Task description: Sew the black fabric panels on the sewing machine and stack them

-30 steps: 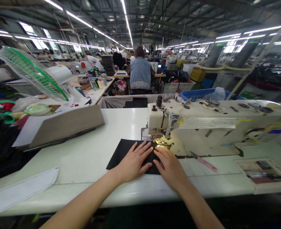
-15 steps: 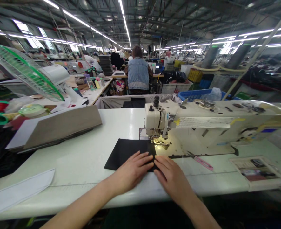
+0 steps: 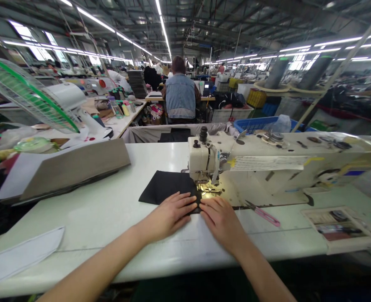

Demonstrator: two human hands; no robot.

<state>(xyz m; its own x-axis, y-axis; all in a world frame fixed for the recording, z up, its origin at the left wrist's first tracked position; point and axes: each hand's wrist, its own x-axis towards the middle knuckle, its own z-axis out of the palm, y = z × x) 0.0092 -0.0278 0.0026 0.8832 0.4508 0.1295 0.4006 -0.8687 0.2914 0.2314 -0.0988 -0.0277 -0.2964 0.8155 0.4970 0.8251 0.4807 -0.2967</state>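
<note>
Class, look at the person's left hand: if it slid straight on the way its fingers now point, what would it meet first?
Most likely the right hand, whose fingertips lie just beyond those of the left hand on the black fabric; the exact gap is hard to judge.

Sewing workshop, factory-size: industrial sewing machine [image 3: 204, 157] right here, big thread cones [image 3: 315, 75], long strip lights [image 3: 96, 19] under metal roof [image 3: 248, 21], another person [image 3: 180, 96] at a table [image 3: 208, 99] ahead.
</note>
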